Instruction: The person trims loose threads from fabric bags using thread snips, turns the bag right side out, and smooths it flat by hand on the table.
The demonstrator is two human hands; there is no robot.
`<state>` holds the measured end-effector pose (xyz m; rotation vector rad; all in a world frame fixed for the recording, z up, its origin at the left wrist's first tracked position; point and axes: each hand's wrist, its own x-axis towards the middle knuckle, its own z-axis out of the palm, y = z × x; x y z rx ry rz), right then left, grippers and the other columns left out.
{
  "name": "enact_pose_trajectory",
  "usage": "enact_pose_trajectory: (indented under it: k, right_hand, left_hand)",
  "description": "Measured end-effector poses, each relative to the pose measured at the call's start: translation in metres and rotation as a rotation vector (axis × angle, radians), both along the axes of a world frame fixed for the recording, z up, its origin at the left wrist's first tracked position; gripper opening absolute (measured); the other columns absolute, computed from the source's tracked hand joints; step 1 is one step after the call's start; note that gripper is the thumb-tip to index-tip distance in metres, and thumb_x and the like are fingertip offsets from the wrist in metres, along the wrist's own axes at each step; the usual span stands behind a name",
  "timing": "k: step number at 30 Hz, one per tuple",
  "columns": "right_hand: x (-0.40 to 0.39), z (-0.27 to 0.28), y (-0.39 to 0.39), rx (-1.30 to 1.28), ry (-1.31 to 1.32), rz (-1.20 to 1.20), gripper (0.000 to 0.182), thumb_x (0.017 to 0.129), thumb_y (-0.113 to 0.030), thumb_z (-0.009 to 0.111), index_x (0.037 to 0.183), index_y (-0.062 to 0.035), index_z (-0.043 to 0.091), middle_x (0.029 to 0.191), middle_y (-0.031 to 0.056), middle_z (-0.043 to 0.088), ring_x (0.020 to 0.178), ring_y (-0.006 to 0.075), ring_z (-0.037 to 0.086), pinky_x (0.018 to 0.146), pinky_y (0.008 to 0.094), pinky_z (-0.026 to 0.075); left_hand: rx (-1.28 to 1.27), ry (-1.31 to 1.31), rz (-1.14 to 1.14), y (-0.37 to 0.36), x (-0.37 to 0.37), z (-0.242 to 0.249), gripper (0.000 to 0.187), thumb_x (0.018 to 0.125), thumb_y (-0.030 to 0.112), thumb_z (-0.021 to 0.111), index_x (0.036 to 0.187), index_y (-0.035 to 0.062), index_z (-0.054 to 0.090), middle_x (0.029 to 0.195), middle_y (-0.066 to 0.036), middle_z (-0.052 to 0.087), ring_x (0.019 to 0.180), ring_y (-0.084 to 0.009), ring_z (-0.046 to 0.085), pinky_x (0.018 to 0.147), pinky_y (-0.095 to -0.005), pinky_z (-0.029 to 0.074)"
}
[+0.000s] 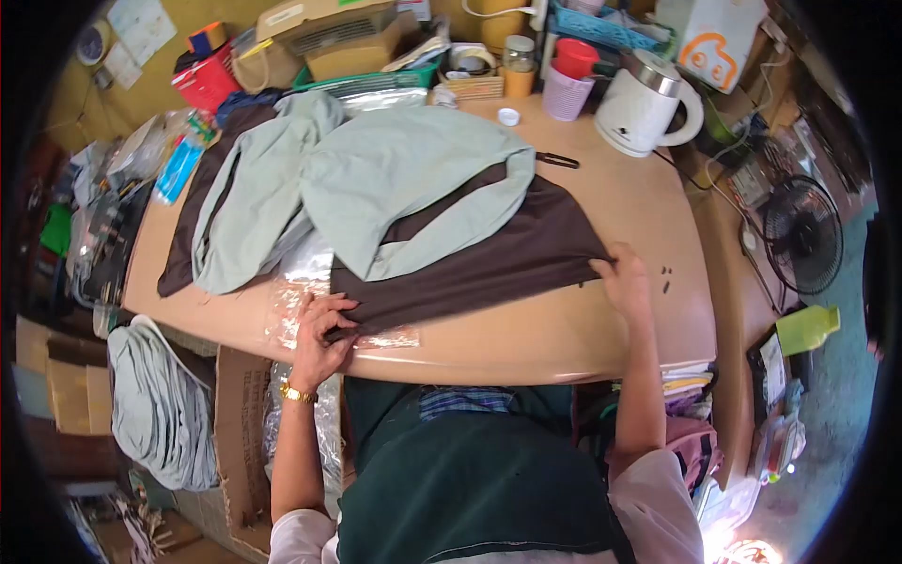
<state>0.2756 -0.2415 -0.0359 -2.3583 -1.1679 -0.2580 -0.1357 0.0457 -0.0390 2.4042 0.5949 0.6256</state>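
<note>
A dark brown cloth (pixel 470 273) lies spread on the table, with a pale grey-green garment (pixel 404 169) heaped over its far part. My left hand (pixel 324 329), a gold band at the wrist, is closed at the near left corner of the brown cloth, thumb and fingers pinching its edge. At the right end of the same cloth, my right hand (pixel 628 274) grips the other corner between thumb and fingers. Under the left hand and the cloth's near left edge lies a clear plastic sheet (pixel 289 301). The middle of the brown cloth is hidden beneath the pale garment.
A white electric kettle (pixel 641 103) stands at the back right beside a pink cup (pixel 567 86). A small white cap (pixel 508 117) and black scissor-like handles (pixel 557 161) rest behind the cloth. Folded grey cloth (pixel 160 404) hangs left; a fan (pixel 801 233) stands right.
</note>
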Motion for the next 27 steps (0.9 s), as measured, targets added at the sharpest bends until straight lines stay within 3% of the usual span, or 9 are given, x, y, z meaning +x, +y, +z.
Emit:
enact_pose_trajectory:
  k: [2, 7, 9, 12, 17, 19, 21, 24, 27]
  right_hand:
    - [0.004, 0.015, -0.005, 0.028, 0.597, -0.189, 0.015, 0.086, -0.007, 0.072, 0.083, -0.0011, 0.059, 0.077, 0.0071, 0.057, 0.076, 0.0161, 0.059, 0.069, 0.0323, 0.047]
    - [-0.031, 0.014, -0.005, 0.53, 0.686, -0.011, 0.014, 0.087, 0.0, 0.068, 0.1, -0.0033, 0.065, 0.085, 0.0043, 0.061, 0.077, 0.0095, 0.052, 0.07, 0.0256, 0.043]
    - [-0.057, 0.016, -0.01, 0.481, 0.814, 0.211, 0.031, 0.085, -0.002, 0.068, 0.116, -0.0054, 0.065, 0.098, 0.0087, 0.065, 0.082, 0.0123, 0.054, 0.074, 0.0273, 0.044]
    - [-0.113, 0.044, -0.001, 0.029, 0.561, 0.502, 0.037, 0.078, -0.006, 0.072, 0.115, -0.0066, 0.066, 0.106, 0.0143, 0.064, 0.091, 0.0243, 0.06, 0.081, 0.0378, 0.047]
    - [-0.158, 0.021, 0.016, 0.068, 0.22, 0.488, 0.029, 0.069, -0.006, 0.076, 0.096, -0.0052, 0.065, 0.088, 0.0103, 0.059, 0.087, 0.032, 0.057, 0.08, 0.0435, 0.046]
    - [-0.153, 0.015, 0.016, 0.101, 0.243, 0.463, 0.029, 0.067, -0.006, 0.078, 0.092, -0.005, 0.064, 0.083, 0.009, 0.057, 0.087, 0.0324, 0.057, 0.08, 0.0426, 0.046]
    - [-0.153, 0.018, 0.018, 0.126, 0.302, 0.458, 0.028, 0.066, -0.004, 0.079, 0.088, -0.0042, 0.062, 0.085, 0.0106, 0.058, 0.083, 0.0327, 0.058, 0.074, 0.0397, 0.048]
    - [-0.156, 0.016, 0.019, 0.215, 0.478, 0.343, 0.025, 0.068, -0.001, 0.078, 0.087, -0.0031, 0.062, 0.081, 0.0108, 0.06, 0.075, 0.0269, 0.061, 0.065, 0.0351, 0.049]
    - [-0.144, 0.0, 0.02, 0.352, 0.649, 0.144, 0.018, 0.072, 0.002, 0.073, 0.086, -0.0019, 0.063, 0.077, 0.0101, 0.064, 0.069, 0.0189, 0.063, 0.061, 0.033, 0.049]
  left_hand:
    - [-0.046, -0.015, -0.008, -0.003, -0.003, 0.003, 0.016, 0.065, 0.001, 0.072, 0.076, 0.0104, 0.064, 0.12, -0.006, 0.068, 0.123, -0.0288, 0.057, 0.117, -0.0537, 0.022]
    - [0.058, -0.302, -0.019, -0.046, 0.014, 0.05, 0.012, 0.072, 0.003, 0.065, 0.073, 0.0074, 0.054, 0.126, -0.012, 0.067, 0.122, -0.0382, 0.057, 0.115, -0.0554, 0.026]
    - [-0.246, -0.26, -0.294, -0.069, 0.03, 0.053, 0.006, 0.082, 0.008, 0.062, 0.079, 0.0053, 0.058, 0.124, -0.017, 0.066, 0.123, -0.0385, 0.057, 0.114, -0.0569, 0.028]
    - [-0.287, 0.115, -0.38, -0.113, 0.066, 0.049, 0.021, 0.096, 0.02, 0.056, 0.093, 0.0009, 0.063, 0.122, -0.023, 0.065, 0.122, -0.0383, 0.056, 0.113, -0.0563, 0.031]
    - [-0.022, 0.07, -0.541, -0.134, 0.102, 0.058, 0.036, 0.099, 0.034, 0.054, 0.109, -0.0007, 0.061, 0.119, -0.024, 0.063, 0.122, -0.0379, 0.055, 0.109, -0.0544, 0.036]
    - [-0.348, 0.443, -0.393, -0.105, 0.126, 0.11, 0.041, 0.096, 0.033, 0.06, 0.114, -0.0034, 0.058, 0.112, -0.023, 0.064, 0.113, -0.0399, 0.059, 0.098, -0.0486, 0.046]
    - [0.27, -0.099, -0.11, -0.094, 0.145, 0.084, 0.033, 0.09, 0.025, 0.066, 0.107, -0.0026, 0.061, 0.1, -0.02, 0.065, 0.092, -0.0394, 0.064, 0.08, -0.0447, 0.05]
    - [0.27, 0.251, 0.009, -0.066, 0.168, 0.049, 0.025, 0.088, 0.019, 0.07, 0.1, -0.0013, 0.063, 0.09, -0.016, 0.064, 0.077, -0.0391, 0.061, 0.069, -0.0433, 0.049]
    - [-0.165, -0.049, -0.246, -0.06, 0.16, 0.085, 0.025, 0.09, 0.021, 0.07, 0.09, -0.0031, 0.063, 0.087, -0.013, 0.062, 0.078, -0.0295, 0.062, 0.072, -0.0389, 0.048]
